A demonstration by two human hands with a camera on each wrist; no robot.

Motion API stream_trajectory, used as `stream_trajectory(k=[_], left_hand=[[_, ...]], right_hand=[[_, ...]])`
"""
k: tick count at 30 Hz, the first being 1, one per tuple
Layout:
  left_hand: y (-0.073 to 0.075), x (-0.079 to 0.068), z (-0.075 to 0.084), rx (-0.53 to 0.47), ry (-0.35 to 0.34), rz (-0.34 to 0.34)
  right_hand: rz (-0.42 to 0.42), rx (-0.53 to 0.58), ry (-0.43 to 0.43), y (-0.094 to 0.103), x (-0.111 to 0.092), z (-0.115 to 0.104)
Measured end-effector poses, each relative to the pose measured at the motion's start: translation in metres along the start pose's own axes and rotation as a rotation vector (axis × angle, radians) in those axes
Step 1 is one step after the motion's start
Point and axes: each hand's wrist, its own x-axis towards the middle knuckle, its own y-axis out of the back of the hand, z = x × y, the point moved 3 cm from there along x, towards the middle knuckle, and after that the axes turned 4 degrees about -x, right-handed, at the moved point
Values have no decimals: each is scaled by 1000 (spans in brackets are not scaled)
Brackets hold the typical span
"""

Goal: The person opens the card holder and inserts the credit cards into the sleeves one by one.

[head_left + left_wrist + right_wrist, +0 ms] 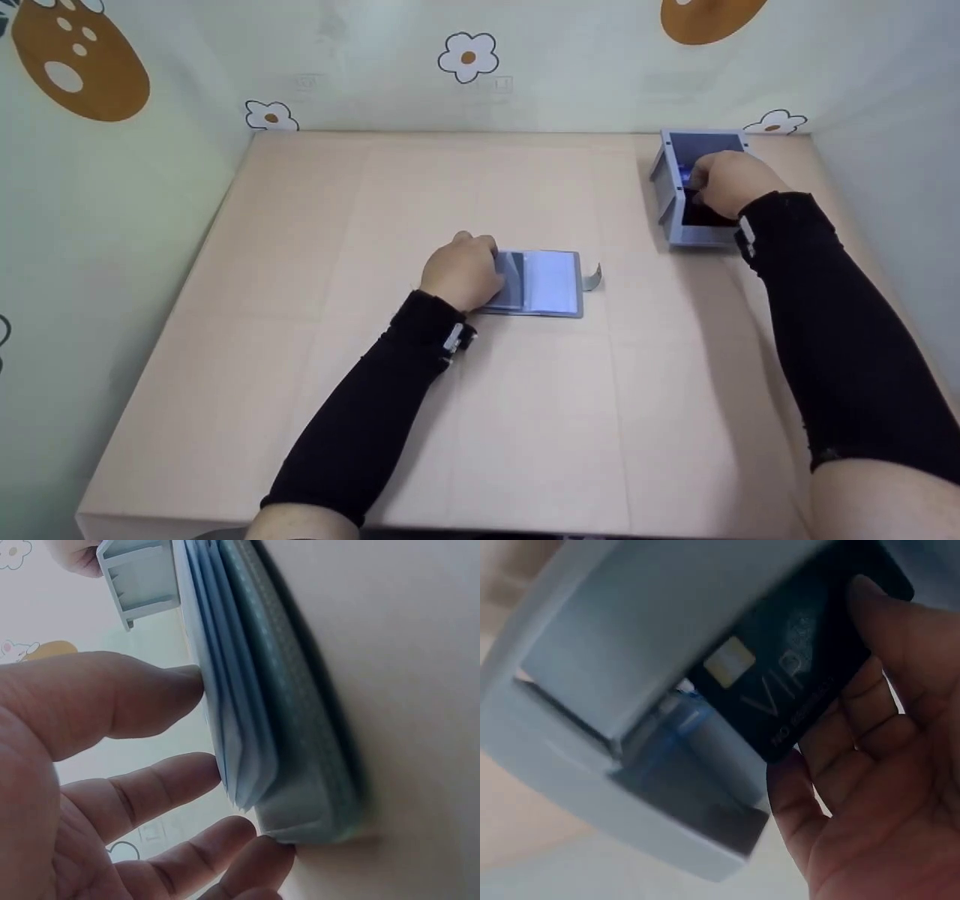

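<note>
On the table lies an opened card holder with clear sleeve pages and a grey cover, its strap sticking out to the right. My left hand rests on its left part. In the left wrist view the thumb and index fingertip touch the stacked pages, while other fingertips meet the cover's edge. My right hand reaches into a grey box at the back right. Seen from the right wrist, thumb and fingers pinch a dark card with a gold chip and "VIP" lettering.
Inside the box, something blue and shiny shows beside the card; its kind is unclear. A beige cloth covers the table. Patterned walls stand along the back and both sides, with the box close to the back wall.
</note>
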Motion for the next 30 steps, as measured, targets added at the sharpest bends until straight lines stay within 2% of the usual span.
stream_trajectory(k=[6, 13, 17, 21, 25, 30], left_hand=[[0, -1, 0, 5, 1, -10], [1, -1, 0, 2, 3, -10], [2, 0, 0, -11, 12, -11], [3, 0, 0, -18, 14, -12], [3, 0, -1, -19, 7, -13], [4, 0, -2, -23, 0, -23]], right_hand=[[42, 32, -14, 12, -11, -3], [173, 38, -49, 26, -24, -4], [201, 58, -96, 37, -34, -9], [222, 153, -151, 46, -43, -19], [262, 314, -186, 45, -49, -34], [302, 531, -143, 33, -54, -57]])
